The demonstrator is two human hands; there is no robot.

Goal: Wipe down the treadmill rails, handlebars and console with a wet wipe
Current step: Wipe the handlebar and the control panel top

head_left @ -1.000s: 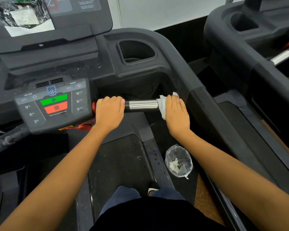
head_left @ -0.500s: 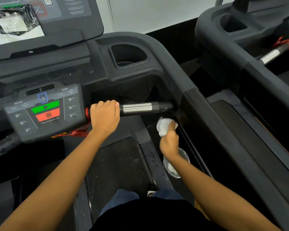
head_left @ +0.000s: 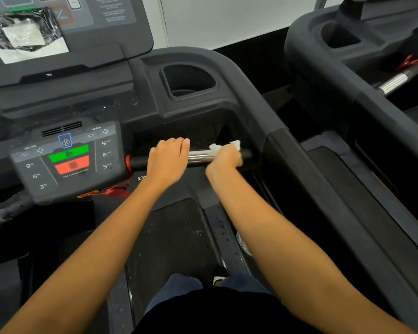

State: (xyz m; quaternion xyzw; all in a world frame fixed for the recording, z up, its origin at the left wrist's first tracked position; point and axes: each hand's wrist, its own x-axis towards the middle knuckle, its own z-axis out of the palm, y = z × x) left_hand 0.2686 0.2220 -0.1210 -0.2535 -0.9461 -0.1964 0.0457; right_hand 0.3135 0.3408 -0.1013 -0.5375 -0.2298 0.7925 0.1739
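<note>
Pale wall, two treadmills — left hand tight around one handlebar, right hand around one wipe

The control panel reads "INCLINE" and "SPEED", each above 9, 6, 3

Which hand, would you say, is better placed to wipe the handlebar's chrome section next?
The right hand: it holds the wet wipe on the handlebar, right at the chrome section. The left hand grips the handlebar without a wipe.
</note>
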